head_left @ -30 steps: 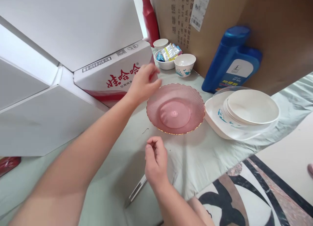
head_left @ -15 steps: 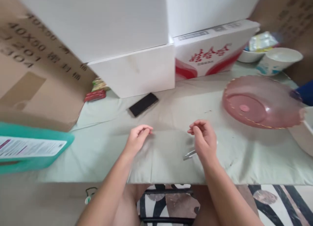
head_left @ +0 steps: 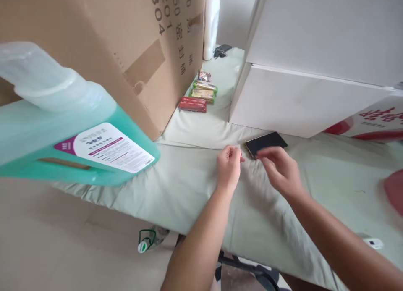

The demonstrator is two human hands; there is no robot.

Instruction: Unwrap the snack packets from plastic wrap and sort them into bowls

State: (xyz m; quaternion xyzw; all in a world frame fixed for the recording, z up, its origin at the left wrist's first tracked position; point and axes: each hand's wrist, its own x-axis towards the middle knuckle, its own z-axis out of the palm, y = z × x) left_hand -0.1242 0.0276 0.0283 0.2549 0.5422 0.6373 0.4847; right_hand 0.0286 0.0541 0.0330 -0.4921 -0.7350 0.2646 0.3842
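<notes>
My left hand (head_left: 229, 167) is over the green tablecloth with its fingers curled in and the thumb against them. Whatever may be between its fingertips is too small to make out. To its right is my right hand (head_left: 281, 171), slightly blurred, with thumb and fingers drawn together in a loose pinch. I cannot make out anything in that pinch either. A black smartphone (head_left: 266, 143) lies flat just beyond both hands, and the right fingertips overlap its near edge in view. Whether they touch it is unclear.
On the left stands a large jug of green liquid (head_left: 138, 144) in front of a cardboard box (head_left: 163, 102). Small snack packets (head_left: 193, 104) and a white bottle (head_left: 211, 26) are farther back. White boxes (head_left: 277, 102) stand behind the phone; a pink bowl (head_left: 395, 190) shows at the right edge.
The view has swung left, bringing the whole jug, the packets and the white bottle into sight. My hands have come closer together and nearer the phone.
</notes>
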